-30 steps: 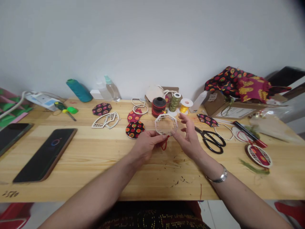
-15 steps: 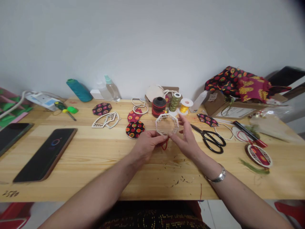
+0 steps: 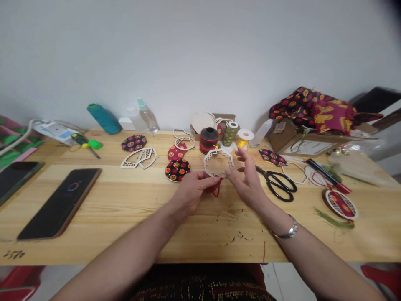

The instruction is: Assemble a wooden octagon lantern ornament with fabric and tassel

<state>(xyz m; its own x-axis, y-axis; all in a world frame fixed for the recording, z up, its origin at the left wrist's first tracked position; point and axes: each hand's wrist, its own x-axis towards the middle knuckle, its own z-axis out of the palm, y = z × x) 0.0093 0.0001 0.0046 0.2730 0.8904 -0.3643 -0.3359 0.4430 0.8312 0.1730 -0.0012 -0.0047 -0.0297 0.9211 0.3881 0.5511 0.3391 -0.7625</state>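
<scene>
On the worktop (image 3: 125, 217), a phone (image 3: 59, 204) lies at the lower left of the frame and a black patterned disc (image 3: 177, 170) sits left of centre, just beyond the left hand (image 3: 192, 190). That hand's fingers pinch the lower edge of the pale octagon (image 3: 209, 169) at the centre, a red cord (image 3: 216, 192) hanging below it. The right hand (image 3: 247, 182) has its thumb against the octagon's lower right, other fingers spread, with scissors (image 3: 283, 180) to its right.

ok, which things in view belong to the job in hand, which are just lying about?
Job: octagonal lattice frame, pinched by left hand, right hand at its edge; red cord; likely scissors.

Lying about, apparently: smartphone, screwdriver, mint-topped bottle.
</scene>
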